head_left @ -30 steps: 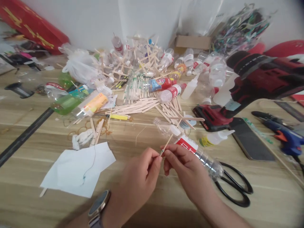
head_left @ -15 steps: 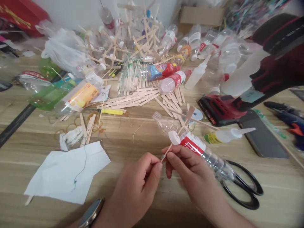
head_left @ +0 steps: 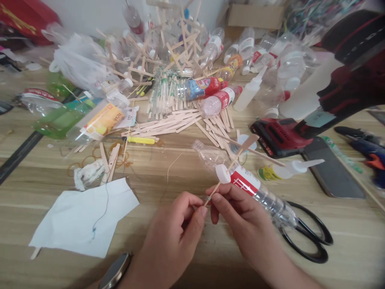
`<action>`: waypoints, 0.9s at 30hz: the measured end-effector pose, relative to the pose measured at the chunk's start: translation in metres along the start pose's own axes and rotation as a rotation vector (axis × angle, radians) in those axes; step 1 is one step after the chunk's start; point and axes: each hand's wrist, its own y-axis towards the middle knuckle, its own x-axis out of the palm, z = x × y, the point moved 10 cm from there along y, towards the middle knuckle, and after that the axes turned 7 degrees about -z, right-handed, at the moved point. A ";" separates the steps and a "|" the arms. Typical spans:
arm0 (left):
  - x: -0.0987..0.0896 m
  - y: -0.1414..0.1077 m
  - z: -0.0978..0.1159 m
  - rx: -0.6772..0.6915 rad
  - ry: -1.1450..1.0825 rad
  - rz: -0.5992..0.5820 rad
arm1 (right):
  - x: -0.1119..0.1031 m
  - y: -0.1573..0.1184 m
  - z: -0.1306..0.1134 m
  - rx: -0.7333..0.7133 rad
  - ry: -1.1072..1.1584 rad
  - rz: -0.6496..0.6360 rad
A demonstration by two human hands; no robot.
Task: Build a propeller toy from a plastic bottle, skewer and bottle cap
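Your left hand (head_left: 177,226) pinches the near end of a thin stick (head_left: 215,188) between thumb and forefinger, and your right hand (head_left: 240,216) pinches it just above. The stick slants up and away from you, passing through a white cap (head_left: 223,174); crossed flat wooden pieces (head_left: 248,144) sit at its far end. Behind your right hand a clear bottle (head_left: 245,180) with a red and white label lies on the surface (head_left: 355,245), and black scissor handles (head_left: 320,224) show near its base. To your left is a white paper sheet (head_left: 78,220) with a dark thread across it. Farther out you have a yellow-handled tool (head_left: 141,140), a pile of loose wooden sticks (head_left: 171,125), a small glue bottle (head_left: 281,170) beside a phone (head_left: 333,168), and a red and black power tool (head_left: 282,134).
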 end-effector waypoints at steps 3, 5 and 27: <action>0.001 -0.001 -0.006 -0.046 -0.076 -0.004 | -0.001 -0.001 -0.002 -0.022 -0.030 0.013; 0.002 -0.001 -0.005 -0.039 -0.092 -0.012 | -0.001 -0.001 -0.002 -0.029 -0.041 0.013; 0.001 -0.003 0.007 0.072 0.022 -0.016 | -0.006 0.000 0.003 -0.007 0.024 0.018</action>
